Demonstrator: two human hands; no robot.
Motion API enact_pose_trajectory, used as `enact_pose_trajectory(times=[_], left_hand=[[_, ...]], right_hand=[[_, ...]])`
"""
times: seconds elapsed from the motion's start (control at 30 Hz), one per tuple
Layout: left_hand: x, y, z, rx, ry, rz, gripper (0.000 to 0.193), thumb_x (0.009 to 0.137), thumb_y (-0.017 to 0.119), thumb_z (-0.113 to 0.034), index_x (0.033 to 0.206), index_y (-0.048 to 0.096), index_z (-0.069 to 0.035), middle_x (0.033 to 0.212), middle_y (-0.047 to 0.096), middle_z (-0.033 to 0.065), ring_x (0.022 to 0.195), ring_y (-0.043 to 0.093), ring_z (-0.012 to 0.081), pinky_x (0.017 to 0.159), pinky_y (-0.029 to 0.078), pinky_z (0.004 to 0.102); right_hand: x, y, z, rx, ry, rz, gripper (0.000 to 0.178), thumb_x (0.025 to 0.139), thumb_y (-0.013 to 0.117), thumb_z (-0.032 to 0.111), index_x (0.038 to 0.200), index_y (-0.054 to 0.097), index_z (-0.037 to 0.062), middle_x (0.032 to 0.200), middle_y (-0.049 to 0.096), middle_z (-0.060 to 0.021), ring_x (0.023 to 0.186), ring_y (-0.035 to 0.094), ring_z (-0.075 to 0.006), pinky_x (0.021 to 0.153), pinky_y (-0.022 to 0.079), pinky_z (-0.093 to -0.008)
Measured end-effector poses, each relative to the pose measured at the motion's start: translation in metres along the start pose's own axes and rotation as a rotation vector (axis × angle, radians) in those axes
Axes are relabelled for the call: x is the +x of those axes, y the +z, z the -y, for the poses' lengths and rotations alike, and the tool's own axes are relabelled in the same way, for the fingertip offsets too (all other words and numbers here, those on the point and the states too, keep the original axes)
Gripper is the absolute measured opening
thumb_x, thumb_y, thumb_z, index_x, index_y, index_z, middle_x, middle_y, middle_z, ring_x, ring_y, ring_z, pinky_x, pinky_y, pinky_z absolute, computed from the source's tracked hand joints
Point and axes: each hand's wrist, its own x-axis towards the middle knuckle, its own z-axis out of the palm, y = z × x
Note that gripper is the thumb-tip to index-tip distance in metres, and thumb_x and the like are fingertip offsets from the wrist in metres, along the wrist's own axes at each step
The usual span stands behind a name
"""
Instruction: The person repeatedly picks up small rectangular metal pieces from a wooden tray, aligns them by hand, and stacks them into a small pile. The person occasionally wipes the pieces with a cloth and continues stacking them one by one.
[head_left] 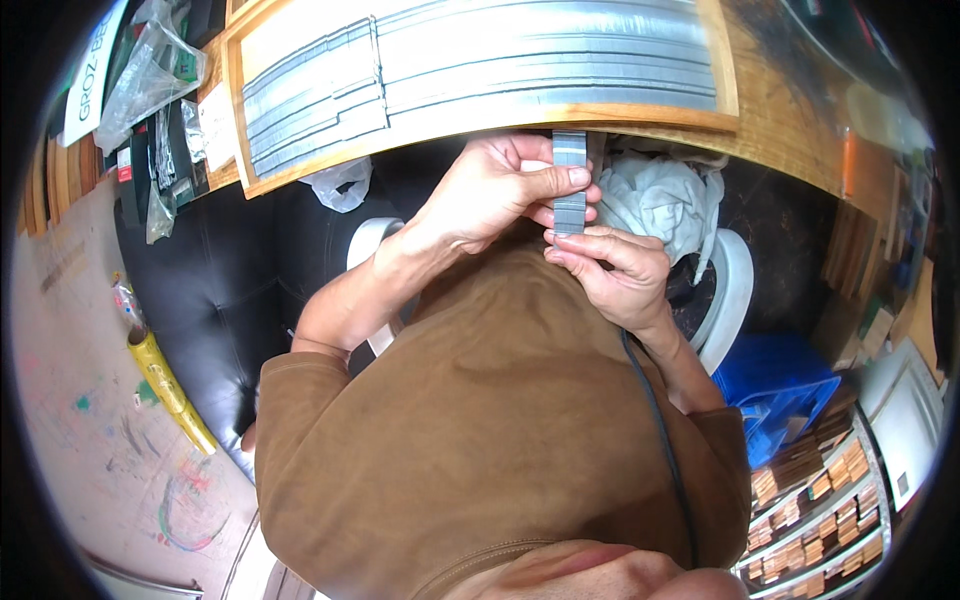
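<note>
One narrow grey piece (570, 208), marked with crosswise bands, stands at about 1 o'clock from the centre, its long axis pointing to 12, its far end at the near rim of a wooden tray (640, 115); the left hand (495, 190) grips it from the 9 o'clock side, thumb laid across its face and fingers curled behind; the right hand (625, 268) has thumb and forefinger drawn together at its 6 o'clock end, though whether they pinch it cannot be told.

At 12 o'clock the tray holds long grey strips (540, 55) in close rows; at 2 o'clock lies a crumpled pale cloth (660, 205), just beside the right hand; a blue plastic stool (775, 390) stands between 3 and 4 o'clock; a yellow roll (172, 390) lies between 8 and 9; a clear plastic bag (150, 75) hangs near 10.
</note>
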Motion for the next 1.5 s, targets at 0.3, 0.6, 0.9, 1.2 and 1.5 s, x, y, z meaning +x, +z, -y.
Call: enact_pose_trajectory(times=[0.3,0.6,0.9,1.2,1.5], left_hand=[[-0.002,-0.001,-0.002,0.109,0.026,-0.013,0.025,0.095,0.076,-0.017,0.112,0.073,0.000,0.097,0.077,0.0097,0.087,0.073,0.0133,0.072,0.057,0.0237],[-0.034,0.014,-0.017,0.837,1.055,-0.031,0.024,0.088,0.075,0.000,0.112,0.075,-0.003,0.081,0.072,0.0136,0.066,0.068,0.0231,0.061,0.054,0.0295],[0.032,-0.034,-0.133,0.884,1.304,-0.148,0.017,0.101,0.068,-0.018,0.114,0.077,-0.010,0.093,0.076,0.0039,0.083,0.069,0.0110,0.074,0.056,0.0267],[0.053,-0.049,-0.143,0.583,0.821,0.006,0.029,0.105,0.056,-0.008,0.130,0.070,-0.003,0.116,0.074,0.0062,0.100,0.067,0.0124,0.089,0.056,0.0274],[-0.078,0.030,-0.074,0.674,0.348,0.102,0.019,0.095,0.077,-0.021,0.104,0.079,-0.005,0.092,0.078,0.0052,0.079,0.069,0.0096,0.069,0.055,0.0256]], right_hand=[[0.007,-0.014,0.011,-0.068,0.232,0.145,0.031,0.079,0.087,0.005,0.105,0.072,-0.0009,0.095,0.076,-0.0112,0.083,0.074,-0.0172,0.074,0.058,-0.0289],[0.086,-0.033,0.088,-0.183,-0.144,0.077,0.029,0.077,0.084,-0.004,0.105,0.080,0.0027,0.089,0.058,-0.0038,0.083,0.058,-0.0143,0.072,0.048,-0.0248],[0.233,-0.033,0.082,-0.318,-0.507,0.062,0.010,0.087,0.077,-0.001,0.096,0.079,0.0009,0.081,0.067,-0.0031,0.070,0.059,-0.0081,0.061,0.047,-0.0247],[0.246,-0.021,0.069,-0.073,-0.197,-0.009,0.007,0.087,0.078,0.001,0.092,0.075,-0.0027,0.082,0.071,-0.0048,0.074,0.066,-0.0093,0.066,0.053,-0.0245],[0.101,-0.036,0.115,0.011,-0.001,0.261,0.019,0.098,0.072,0.012,0.105,0.071,-0.0056,0.083,0.061,-0.0025,0.076,0.060,-0.0095,0.066,0.048,-0.0192]])
